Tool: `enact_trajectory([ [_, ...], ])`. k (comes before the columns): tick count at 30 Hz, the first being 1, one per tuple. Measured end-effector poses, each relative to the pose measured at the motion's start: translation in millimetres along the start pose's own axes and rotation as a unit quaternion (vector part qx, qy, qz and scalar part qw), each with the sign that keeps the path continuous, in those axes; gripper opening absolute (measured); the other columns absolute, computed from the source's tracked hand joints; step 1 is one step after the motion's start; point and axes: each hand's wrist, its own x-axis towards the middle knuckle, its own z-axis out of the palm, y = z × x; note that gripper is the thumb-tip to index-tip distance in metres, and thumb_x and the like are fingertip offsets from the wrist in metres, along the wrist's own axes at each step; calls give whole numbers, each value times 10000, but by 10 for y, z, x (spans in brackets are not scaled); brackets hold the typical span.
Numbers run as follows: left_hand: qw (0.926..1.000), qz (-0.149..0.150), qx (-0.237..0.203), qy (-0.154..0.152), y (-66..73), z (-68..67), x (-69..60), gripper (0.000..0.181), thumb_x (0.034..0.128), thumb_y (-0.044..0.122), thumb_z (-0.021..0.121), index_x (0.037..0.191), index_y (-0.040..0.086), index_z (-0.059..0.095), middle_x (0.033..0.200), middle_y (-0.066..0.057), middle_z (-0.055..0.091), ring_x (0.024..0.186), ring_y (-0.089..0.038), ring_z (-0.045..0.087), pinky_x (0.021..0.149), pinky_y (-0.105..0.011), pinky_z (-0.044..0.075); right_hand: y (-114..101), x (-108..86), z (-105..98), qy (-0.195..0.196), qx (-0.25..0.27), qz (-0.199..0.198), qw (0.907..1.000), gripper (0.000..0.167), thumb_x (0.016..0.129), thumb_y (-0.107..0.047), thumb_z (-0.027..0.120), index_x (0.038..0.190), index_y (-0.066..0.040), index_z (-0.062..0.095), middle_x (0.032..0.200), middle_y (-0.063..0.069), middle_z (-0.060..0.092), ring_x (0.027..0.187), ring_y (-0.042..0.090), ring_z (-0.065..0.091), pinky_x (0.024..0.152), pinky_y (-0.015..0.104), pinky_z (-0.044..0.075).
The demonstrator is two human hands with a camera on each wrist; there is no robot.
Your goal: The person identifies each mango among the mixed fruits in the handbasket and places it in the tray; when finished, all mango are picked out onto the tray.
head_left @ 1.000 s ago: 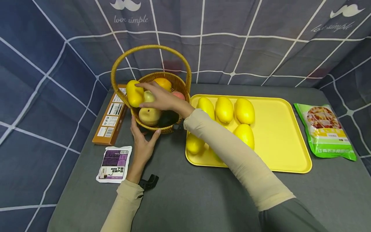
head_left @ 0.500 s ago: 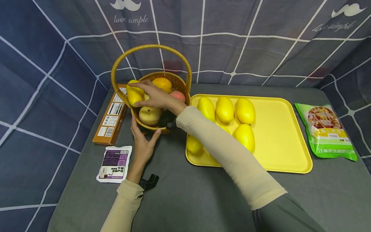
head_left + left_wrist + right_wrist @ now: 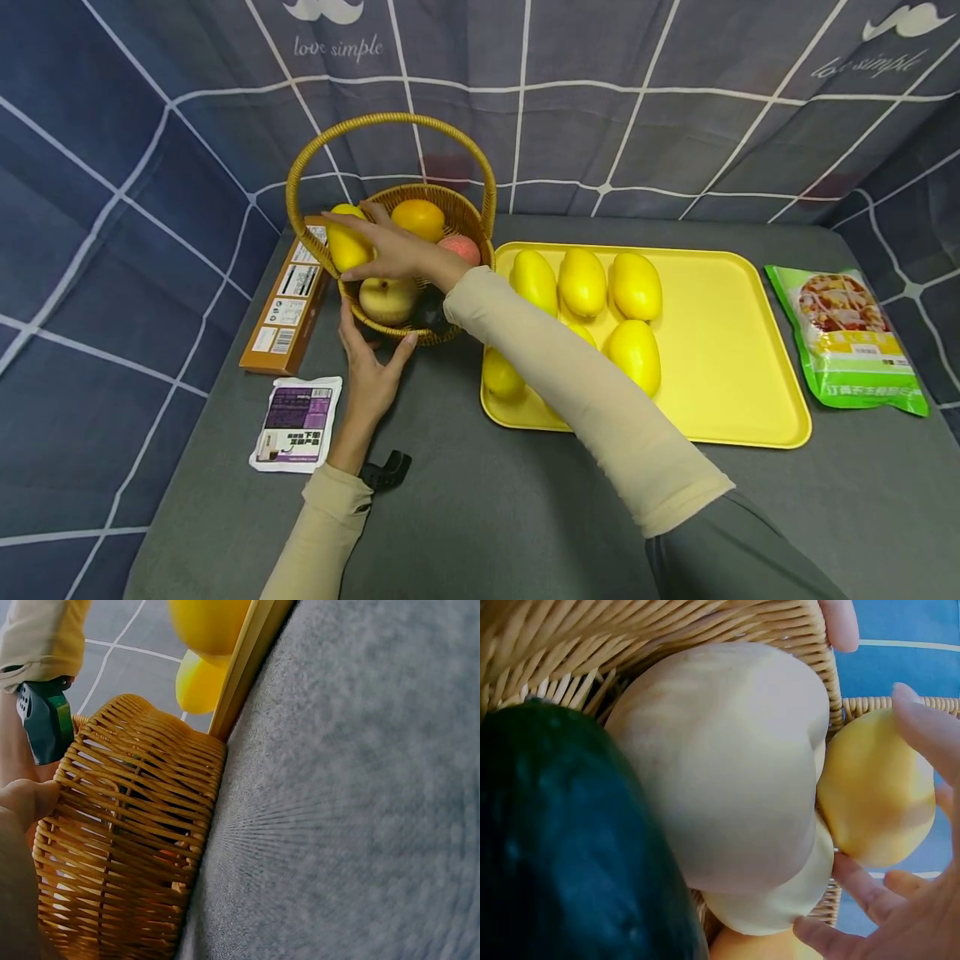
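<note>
In the head view, my right hand (image 3: 397, 252) reaches across to the left part of the wicker basket (image 3: 431, 335) and holds a yellow mango (image 3: 347, 243) at the rim. Its thumb and fingers lie on either side of that mango in the right wrist view. My left hand (image 3: 369, 375) touches the basket's front left wall, fingers and thumb spread. A pale round fruit (image 3: 386, 302), an orange fruit (image 3: 420, 219), a pink fruit (image 3: 460, 247) and a dark green avocado-like fruit (image 3: 570, 840) lie inside. The right hand partly hides a pale green fruit (image 3: 780, 904).
Several yellow mangoes (image 3: 582, 283) lie on a yellow tray (image 3: 735, 350) right of the basket, partly under the right forearm. A brown box (image 3: 281, 321) and a white-purple pouch (image 3: 296, 425) are at left. A green food bag (image 3: 851, 337) lies far right.
My right hand and forearm have shifted slightly left, and one finger now stands apart from the mango toward the orange fruit. The mango has tilted a little. My left hand stays put.
</note>
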Motion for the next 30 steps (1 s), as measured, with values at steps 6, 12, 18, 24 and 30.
enact_trajectory([
  [6,10000,-16,2,23,1,-3,5,954,898,118,682,1560,11,2,1609,-219,29,1456,-351,173,1005,-574,350,15,-5,-6,201,-278,-251,9991,846,866,-394,735,1558,-282,262,1630,136,74,1516,235,55,1158,403,301],
  [12,10000,-8,-18,63,-19,10,-2,962,888,111,691,1559,6,10,1607,-220,42,1448,-353,184,997,-574,349,57,-74,-54,458,-387,-311,9977,850,821,-377,782,1532,-307,322,1605,103,159,1471,213,218,1098,326,369],
  [18,10000,-5,-36,66,-20,10,-6,966,884,98,690,1555,-6,3,1606,-234,29,1445,-360,190,990,-572,353,111,-219,-132,685,-315,-383,9964,868,781,-402,814,1515,-313,358,1590,89,195,1397,236,356,1071,334,394],
  [24,9999,87,-57,31,-6,19,-6,957,890,85,686,1548,-29,1,1599,-260,21,1441,-379,182,971,-567,350,202,-470,-215,912,-323,-517,9940,850,773,-394,821,1499,-297,389,1572,82,232,1371,229,388,1050,314,417],
  [30,9999,117,-55,74,-3,15,-7,952,888,89,685,1549,-27,10,1594,-267,44,1432,-381,200,974,-578,349,328,-731,-303,1280,-186,-805,9883,804,773,-352,821,1472,-248,440,1551,112,260,1205,237,521,888,267,497],
])
